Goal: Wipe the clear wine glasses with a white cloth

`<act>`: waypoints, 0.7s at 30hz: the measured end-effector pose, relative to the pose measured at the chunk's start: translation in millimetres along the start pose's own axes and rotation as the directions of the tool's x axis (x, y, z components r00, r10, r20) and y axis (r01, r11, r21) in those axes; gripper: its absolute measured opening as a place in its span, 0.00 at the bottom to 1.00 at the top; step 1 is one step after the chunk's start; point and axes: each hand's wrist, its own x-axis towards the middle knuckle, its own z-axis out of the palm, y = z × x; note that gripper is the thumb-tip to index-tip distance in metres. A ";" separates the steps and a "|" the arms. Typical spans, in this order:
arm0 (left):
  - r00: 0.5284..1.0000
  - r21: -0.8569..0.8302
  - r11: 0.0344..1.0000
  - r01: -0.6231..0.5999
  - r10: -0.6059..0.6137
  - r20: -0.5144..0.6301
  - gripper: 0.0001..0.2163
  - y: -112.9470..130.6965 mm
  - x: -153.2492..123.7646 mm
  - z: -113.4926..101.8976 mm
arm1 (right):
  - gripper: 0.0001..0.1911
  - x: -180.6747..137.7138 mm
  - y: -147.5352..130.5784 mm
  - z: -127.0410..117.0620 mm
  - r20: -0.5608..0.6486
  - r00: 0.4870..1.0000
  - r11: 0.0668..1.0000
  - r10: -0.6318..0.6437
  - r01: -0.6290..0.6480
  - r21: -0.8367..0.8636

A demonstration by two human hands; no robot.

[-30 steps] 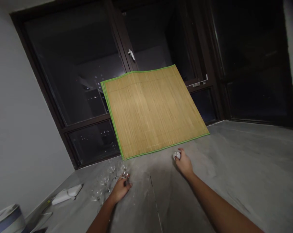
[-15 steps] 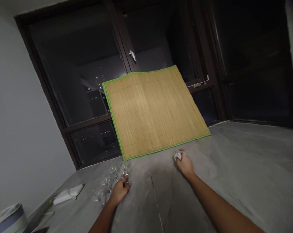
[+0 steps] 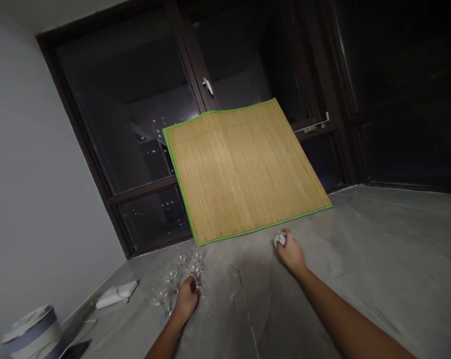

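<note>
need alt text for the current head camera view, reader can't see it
A person's right hand holds a small white object over a grey surface, while the left hand is at a cluster of clear stemmed glasses, its grip unclear. Behind them, a green-edged, straw-coloured mat stands in front of a dark window.

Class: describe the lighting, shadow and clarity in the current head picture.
Head view: dim overall, windows nearly black, mat standing out bright; head view: soft shadow left of the right hand; head view: glasses faint, glinting, hard to separate.
</note>
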 end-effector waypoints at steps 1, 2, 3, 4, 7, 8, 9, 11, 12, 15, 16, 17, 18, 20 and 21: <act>1.000 -0.008 1.000 0.012 -0.012 -0.020 0.14 0.6 -3.0 0.3 | 0.24 0.1 0.3 0.2 0.002 1.000 1.000 -0.006 0.006 0.005; 0.999 -0.016 1.000 0.025 -0.025 -0.042 0.15 1.2 -7.2 0.5 | 0.24 0.1 0.5 0.3 0.004 1.000 1.000 -0.010 0.010 0.009; 0.997 -0.024 0.999 0.038 -0.040 -0.065 0.16 1.9 -12.9 0.3 | 0.24 0.1 0.5 0.4 0.006 1.000 1.000 -0.012 0.012 0.013; 0.995 -0.031 0.998 0.055 -0.058 -0.087 0.16 2.7 -20.1 -0.8 | 0.25 0.0 0.4 0.5 0.006 1.000 1.000 -0.013 0.013 0.016; 0.991 -0.099 0.995 0.011 -0.024 -0.134 0.14 4.6 -49.7 -12.2 | 0.25 -0.3 0.0 0.6 0.003 1.000 1.000 -0.013 0.013 0.016; 0.989 -0.121 0.991 -0.047 0.029 -0.145 0.13 4.3 -60.8 -19.2 | 0.25 -0.4 0.1 0.7 0.005 1.000 1.000 -0.014 0.014 0.013; 0.983 -0.125 0.985 -0.117 0.097 -0.157 0.11 3.0 -71.3 -27.4 | 0.25 -0.3 0.3 0.9 0.008 1.000 1.000 -0.017 0.017 0.008; 0.962 -0.074 0.974 -0.216 0.199 -0.189 0.08 -3.7 -88.1 -45.2 | 0.25 0.0 1.3 1.7 0.015 1.000 1.000 -0.024 0.024 -0.004; 0.954 -0.044 0.973 -0.227 0.213 -0.209 0.08 -9.3 -93.4 -53.4 | 0.25 0.2 1.9 2.3 0.017 0.999 0.999 -0.030 0.031 -0.009; 0.937 -0.092 0.988 -0.124 0.086 -0.338 0.13 -31.9 -96.6 -70.2 | 0.26 1.0 3.4 3.6 0.014 0.998 0.998 -0.064 0.064 -0.026; 0.921 -0.147 0.986 -0.075 0.012 -0.390 0.15 -39.4 -94.3 -72.9 | 0.26 1.1 3.4 3.8 0.017 0.997 0.997 -0.073 0.073 -0.028; 0.899 -0.208 0.978 -0.034 -0.061 -0.434 0.17 -46.0 -91.0 -74.3 | 0.26 1.1 3.0 3.8 0.023 0.997 0.997 -0.078 0.079 -0.026; 0.876 -0.271 0.963 -0.010 -0.122 -0.467 0.17 -51.4 -87.2 -74.8 | 0.26 0.8 2.2 3.7 0.031 0.996 0.997 -0.080 0.081 -0.020; 0.839 -0.367 0.930 -0.004 -0.197 -0.507 0.16 -58.7 -79.2 -74.0 | 0.26 -0.1 -0.5 3.5 0.043 0.996 0.997 -0.082 0.082 0.007; 0.826 -0.400 0.917 -0.003 -0.223 -0.518 0.16 -61.1 -75.4 -72.8 | 0.26 -0.9 -2.4 3.7 0.045 0.995 0.996 -0.085 0.084 0.023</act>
